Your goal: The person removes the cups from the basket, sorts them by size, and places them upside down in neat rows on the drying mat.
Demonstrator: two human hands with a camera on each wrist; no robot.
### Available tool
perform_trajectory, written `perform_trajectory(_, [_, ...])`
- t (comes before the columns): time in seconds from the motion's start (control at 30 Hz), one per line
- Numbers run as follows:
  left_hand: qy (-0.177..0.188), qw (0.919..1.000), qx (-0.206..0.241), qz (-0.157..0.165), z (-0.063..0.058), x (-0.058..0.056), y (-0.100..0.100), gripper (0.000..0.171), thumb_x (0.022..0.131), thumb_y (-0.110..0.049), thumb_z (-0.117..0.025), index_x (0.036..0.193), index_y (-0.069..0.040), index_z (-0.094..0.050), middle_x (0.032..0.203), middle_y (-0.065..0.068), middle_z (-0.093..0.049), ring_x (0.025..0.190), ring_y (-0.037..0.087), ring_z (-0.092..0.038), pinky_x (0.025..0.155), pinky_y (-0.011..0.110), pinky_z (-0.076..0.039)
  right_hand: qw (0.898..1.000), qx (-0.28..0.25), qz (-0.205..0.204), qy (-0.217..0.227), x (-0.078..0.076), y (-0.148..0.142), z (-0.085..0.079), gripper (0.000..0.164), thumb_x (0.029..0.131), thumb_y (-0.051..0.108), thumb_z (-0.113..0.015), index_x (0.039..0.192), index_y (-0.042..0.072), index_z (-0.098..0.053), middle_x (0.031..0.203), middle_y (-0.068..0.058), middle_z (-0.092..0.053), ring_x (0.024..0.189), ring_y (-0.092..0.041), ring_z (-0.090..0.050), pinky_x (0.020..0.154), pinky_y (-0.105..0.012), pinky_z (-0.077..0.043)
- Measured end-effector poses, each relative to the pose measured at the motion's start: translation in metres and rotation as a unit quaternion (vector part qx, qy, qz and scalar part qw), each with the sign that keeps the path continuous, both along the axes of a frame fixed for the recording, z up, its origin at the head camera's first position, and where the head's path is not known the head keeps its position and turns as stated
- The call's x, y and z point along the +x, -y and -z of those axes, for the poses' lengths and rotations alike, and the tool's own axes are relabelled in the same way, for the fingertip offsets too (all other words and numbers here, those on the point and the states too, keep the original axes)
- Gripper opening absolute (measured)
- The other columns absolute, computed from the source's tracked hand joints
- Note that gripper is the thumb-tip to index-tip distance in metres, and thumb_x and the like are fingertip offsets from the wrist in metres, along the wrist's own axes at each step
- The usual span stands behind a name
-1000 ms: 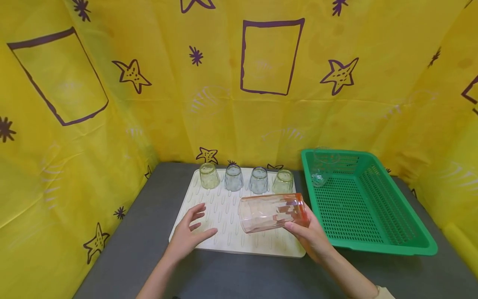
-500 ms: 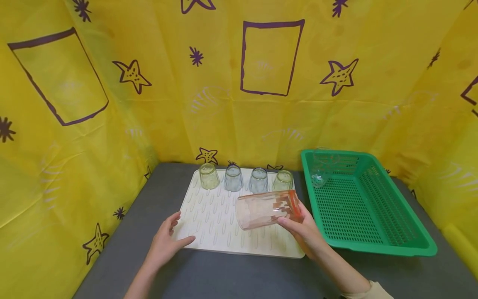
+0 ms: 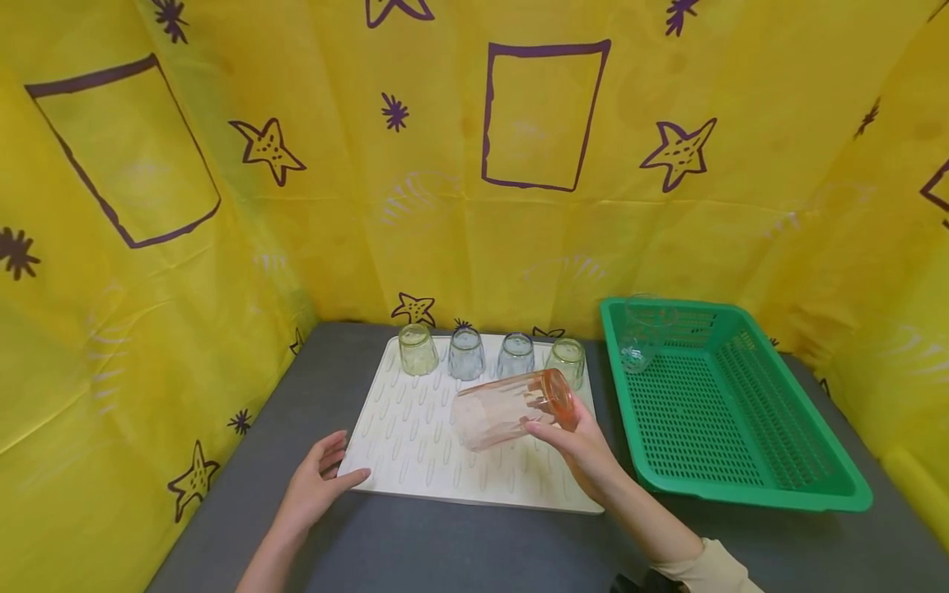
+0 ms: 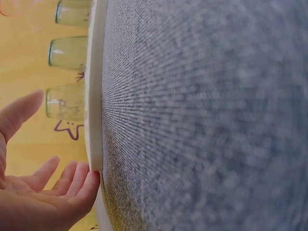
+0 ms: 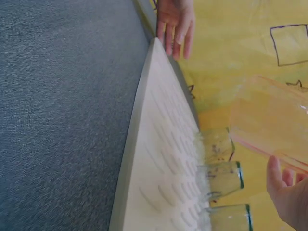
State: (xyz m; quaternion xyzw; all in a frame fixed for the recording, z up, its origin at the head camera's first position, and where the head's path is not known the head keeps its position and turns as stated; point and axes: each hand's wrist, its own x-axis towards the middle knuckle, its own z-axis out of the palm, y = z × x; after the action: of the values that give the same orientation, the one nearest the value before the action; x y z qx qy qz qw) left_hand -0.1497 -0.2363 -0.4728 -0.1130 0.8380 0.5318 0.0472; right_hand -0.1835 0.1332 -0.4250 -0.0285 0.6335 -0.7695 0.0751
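My right hand [image 3: 582, 445] grips a tall pinkish-orange glass [image 3: 493, 416] near its thick base. The glass is tilted nearly sideways above a white ridged drying mat [image 3: 404, 445], its other end towards the left. At the mat's front left corner is my left hand [image 3: 310, 487], thumb and fingers apart and nothing held. In the left wrist view its little finger [image 4: 89, 192] is right at the mat's edge. Several small glasses stand upside down in a row at the mat's back, among them a yellowish glass [image 3: 418, 354] and a bluish glass [image 3: 466, 356].
To the right of the mat sits a green perforated plastic basket [image 3: 749, 499]. A clear glass [image 3: 635, 350] leans in its back left corner. The tabletop [image 3: 445, 548] is dark grey, and a yellow patterned cloth [image 3: 341, 239] encloses its back and sides.
My right hand has carried the orange glass left and tipped it so the base faces me more. My left hand has moved left and down to the mat's corner.
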Motion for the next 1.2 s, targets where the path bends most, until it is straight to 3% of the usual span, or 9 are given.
perform_trajectory(0.37, [0.006, 1.0, -0.005, 0.003, 0.002, 0.001, -0.002, 0.085, 0.079, -0.02, -0.082, 0.145, 0.003, -0.033, 0.148, 0.023, -0.036, 0.135, 0.038, -0.034, 0.108, 0.051, -0.032, 0.999, 0.034, -0.024, -0.029, -0.015, 0.029, 0.003, 0.068, 0.081, 0.006, -0.076, 0.142, 0.006, -0.043, 0.129, -0.014, -0.056, 0.125, -0.029, -0.045, 0.1, -0.05, -0.041])
perform_trajectory(0.73, [0.009, 0.9998, -0.013, 0.007, 0.002, 0.002, -0.002, 0.085, 0.08, -0.022, -0.082, 0.146, 0.002, -0.033, 0.148, 0.023, -0.036, 0.135, 0.039, -0.034, 0.106, 0.052, -0.034, 0.995, 0.069, -0.046, -0.05, -0.028, 0.059, 0.009, 0.074, 0.076, 0.01, -0.081, 0.141, 0.007, -0.046, 0.134, -0.011, -0.054, 0.133, -0.029, -0.037, 0.108, -0.057, -0.029])
perform_trajectory(0.87, [0.011, 0.9997, -0.022, 0.009, 0.002, 0.002, -0.003, 0.086, 0.08, -0.025, -0.081, 0.146, 0.001, -0.034, 0.146, 0.025, -0.037, 0.132, 0.04, -0.038, 0.103, 0.051, -0.038, 0.994, 0.078, -0.054, -0.059, -0.033, 0.071, 0.009, 0.071, 0.076, 0.01, -0.082, 0.139, 0.008, -0.049, 0.132, -0.009, -0.055, 0.133, -0.028, -0.037, 0.105, -0.056, -0.034])
perform_trajectory(1.03, [0.014, 0.9993, -0.033, 0.01, 0.003, 0.003, -0.003, 0.085, 0.08, -0.029, -0.081, 0.146, -0.001, -0.035, 0.143, 0.027, -0.039, 0.123, 0.041, -0.047, 0.095, 0.047, -0.045, 0.991, 0.097, -0.069, -0.068, -0.039, 0.085, 0.01, 0.069, 0.076, 0.006, -0.081, 0.138, 0.008, -0.05, 0.126, -0.009, -0.057, 0.117, -0.024, -0.051, 0.09, -0.04, -0.05])
perform_trajectory(1.2, [0.012, 0.9992, -0.036, 0.012, 0.003, 0.003, -0.003, 0.084, 0.08, -0.029, -0.081, 0.145, -0.001, -0.036, 0.141, 0.027, -0.041, 0.121, 0.04, -0.05, 0.092, 0.044, -0.047, 0.986, 0.125, -0.079, -0.071, -0.046, 0.098, 0.012, 0.071, 0.076, 0.006, -0.081, 0.139, 0.005, -0.048, 0.127, -0.015, -0.054, 0.109, -0.027, -0.053, 0.085, -0.037, -0.052])
